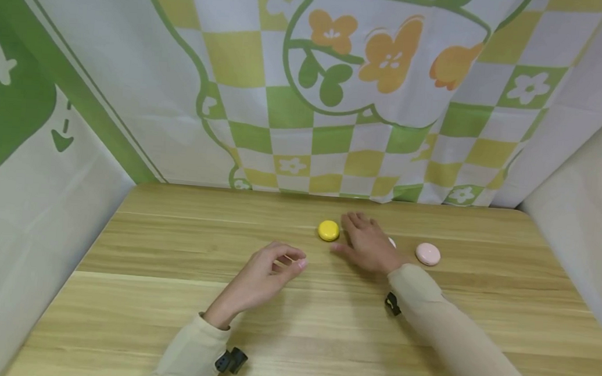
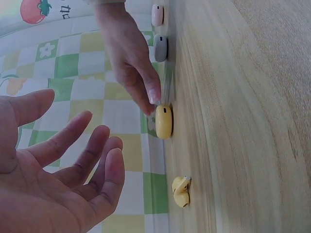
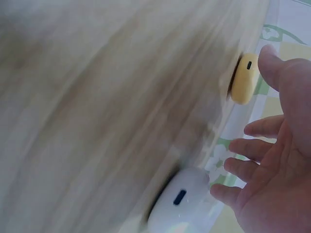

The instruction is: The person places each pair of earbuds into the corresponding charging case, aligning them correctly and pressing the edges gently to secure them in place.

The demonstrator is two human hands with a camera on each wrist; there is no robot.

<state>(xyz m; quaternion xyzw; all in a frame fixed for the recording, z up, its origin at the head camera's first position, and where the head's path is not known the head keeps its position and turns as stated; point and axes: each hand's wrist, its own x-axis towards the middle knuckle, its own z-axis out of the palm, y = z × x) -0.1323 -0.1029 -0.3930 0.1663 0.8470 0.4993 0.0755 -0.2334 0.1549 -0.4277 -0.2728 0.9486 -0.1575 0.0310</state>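
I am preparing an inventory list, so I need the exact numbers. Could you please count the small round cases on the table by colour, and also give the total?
Yellow case: 1
White case: 1
Pink case: 1
Total: 3

Three small cases in a loose row toward the table's [image 1: 320, 358] far edge. Yellow case [image 1: 328, 230]: glossy, round from above, thick and rounded side-on; lies flat, dark slot in its side. White case [image 3: 187, 206]: same form and dark slot, flat, right of yellow; mostly covered as I look down. Pink case [image 1: 428, 254]: pale, glossy, flat, at the row's right end, near white but nearer the front. Small yellow piece [image 2: 181, 192]: lobed, irregular, lying apart on yellow's other side; its make I can't tell.
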